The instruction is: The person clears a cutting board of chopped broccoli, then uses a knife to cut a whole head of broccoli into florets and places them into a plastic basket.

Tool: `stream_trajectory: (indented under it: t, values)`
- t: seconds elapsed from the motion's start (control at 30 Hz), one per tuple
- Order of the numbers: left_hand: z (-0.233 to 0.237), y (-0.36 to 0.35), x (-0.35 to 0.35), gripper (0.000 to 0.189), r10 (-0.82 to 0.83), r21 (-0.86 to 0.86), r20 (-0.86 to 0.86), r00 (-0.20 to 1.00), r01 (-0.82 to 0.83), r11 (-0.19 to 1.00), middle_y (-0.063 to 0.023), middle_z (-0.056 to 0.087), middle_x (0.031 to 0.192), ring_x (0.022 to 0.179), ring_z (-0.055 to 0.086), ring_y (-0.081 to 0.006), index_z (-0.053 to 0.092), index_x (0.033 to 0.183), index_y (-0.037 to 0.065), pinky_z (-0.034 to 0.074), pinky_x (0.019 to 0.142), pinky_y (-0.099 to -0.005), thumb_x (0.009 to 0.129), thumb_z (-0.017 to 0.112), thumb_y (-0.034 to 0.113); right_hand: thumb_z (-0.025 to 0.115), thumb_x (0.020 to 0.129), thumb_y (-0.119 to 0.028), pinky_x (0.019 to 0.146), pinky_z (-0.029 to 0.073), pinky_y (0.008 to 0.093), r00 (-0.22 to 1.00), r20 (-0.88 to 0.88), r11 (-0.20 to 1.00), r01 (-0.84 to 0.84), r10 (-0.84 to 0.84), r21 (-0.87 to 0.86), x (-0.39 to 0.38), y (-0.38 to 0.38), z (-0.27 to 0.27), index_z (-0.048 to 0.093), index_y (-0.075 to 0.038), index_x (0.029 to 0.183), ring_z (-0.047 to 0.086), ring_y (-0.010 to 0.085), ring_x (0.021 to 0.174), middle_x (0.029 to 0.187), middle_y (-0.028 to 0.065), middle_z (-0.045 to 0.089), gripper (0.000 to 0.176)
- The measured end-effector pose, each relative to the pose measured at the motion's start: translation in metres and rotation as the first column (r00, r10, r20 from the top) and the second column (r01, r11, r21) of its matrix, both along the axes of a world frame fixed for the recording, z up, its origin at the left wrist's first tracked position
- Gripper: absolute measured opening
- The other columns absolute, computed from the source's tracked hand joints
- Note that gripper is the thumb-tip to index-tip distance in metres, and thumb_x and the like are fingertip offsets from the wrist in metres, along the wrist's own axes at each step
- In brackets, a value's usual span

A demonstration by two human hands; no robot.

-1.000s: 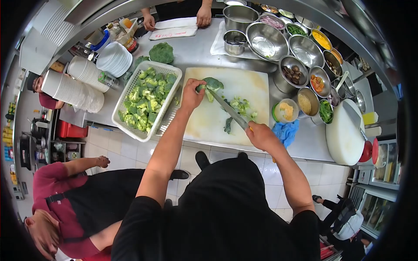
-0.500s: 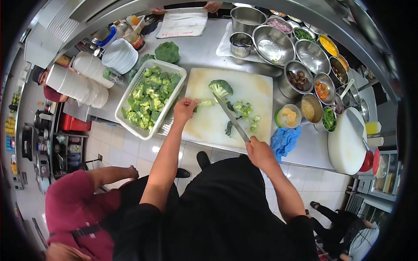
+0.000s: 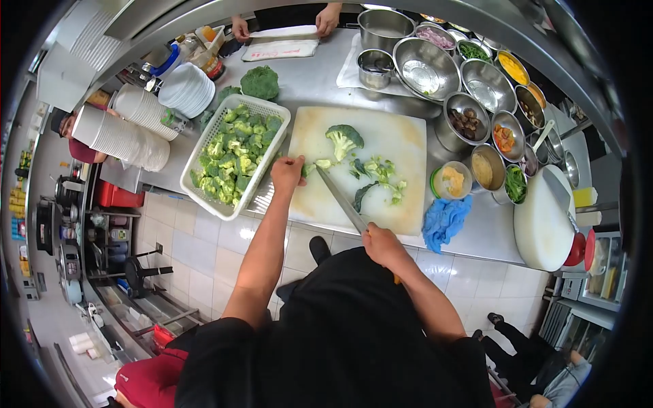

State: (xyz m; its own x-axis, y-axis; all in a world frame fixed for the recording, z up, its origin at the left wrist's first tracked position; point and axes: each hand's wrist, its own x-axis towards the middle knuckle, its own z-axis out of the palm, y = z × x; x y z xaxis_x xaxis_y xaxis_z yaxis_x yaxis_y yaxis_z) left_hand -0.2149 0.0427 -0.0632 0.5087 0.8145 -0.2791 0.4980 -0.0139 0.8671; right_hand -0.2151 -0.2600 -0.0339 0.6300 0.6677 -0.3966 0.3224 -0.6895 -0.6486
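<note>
Left hand (image 3: 287,173) fingers pinching broccoli piece (image 3: 320,164) on cutting board (image 3: 401,207), right hand (image 3: 381,245) fingers wrapped round knife (image 3: 342,201), cloth (image 3: 282,49) with red print too small to read

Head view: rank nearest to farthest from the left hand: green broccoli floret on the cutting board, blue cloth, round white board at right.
1. Green broccoli floret, just beyond and right of the left hand.
2. Blue cloth, farther right, nearer the person.
3. Round white board, far right.

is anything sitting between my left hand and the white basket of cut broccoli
Nothing visible: the left hand, holding a small broccoli piece at the cutting board's left edge, is right beside the white basket, only bare counter between.
</note>
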Motion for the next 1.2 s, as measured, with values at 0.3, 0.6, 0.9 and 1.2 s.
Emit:
stream_trajectory:
  t: [0.3,0.6,0.9,1.2]
  values:
    - [0.019,-0.002,0.006,0.029,-0.061,0.062,-0.148,0.987,0.071,0.996,-0.0119,0.063,0.056,0.042,0.062,-0.0209,0.06,0.07,-0.001,0.053,0.045,-0.0328,0.077,0.071,0.024,0.049,0.09,-0.013,0.069,0.054,0.053,0.968,0.232,0.976,-0.046,0.095,-0.212,-0.019,-0.004,0.049,0.055,0.0,0.101,0.067,0.0422,0.072,0.079,0.026,0.067,0.018]
    - [0.041,0.011,-0.001,0.023,-0.161,0.083,-0.197,0.967,0.18,0.98,-0.0126,0.064,0.059,0.043,0.062,-0.0197,0.066,0.078,-0.001,0.053,0.047,-0.0329,0.077,0.069,0.022,0.049,0.089,-0.011,0.068,0.053,0.053,0.964,0.26,0.982,-0.011,0.06,-0.186,-0.014,-0.007,0.024,0.053,-0.001,0.095,0.066,0.0425,0.072,0.072,0.0236,0.065,0.012]
    - [0.093,0.039,0.017,0.038,-0.237,0.64,0.118,0.964,0.109,0.761,-0.0189,0.066,0.106,0.096,0.064,-0.0308,0.058,0.122,0.003,0.05,0.085,-0.0403,0.084,0.058,0.008,0.052,0.094,-0.023,0.062,0.05,0.0525,0.99,0.132,0.921,-0.098,0.051,0.376,-0.014,-0.003,0.005,0.051,-0.002,0.121,0.063,0.0439,0.066,0.074,0.0254,0.063,0.034]
    - [-0.012,0.015,0.091,0.028,-0.623,0.41,0.078,0.778,0.545,0.731,-0.0138,0.071,0.096,0.087,0.068,-0.0225,0.067,0.1,0.003,0.054,0.079,-0.0334,0.073,0.069,0.004,0.054,0.096,-0.027,0.051,0.048,0.0367,0.984,-0.172,0.961,0.079,-0.034,0.266,0.005,-0.02,-0.016,0.046,-0.008,0.137,0.059,0.019,0.054,0.073,0.0114,0.062,0.046]
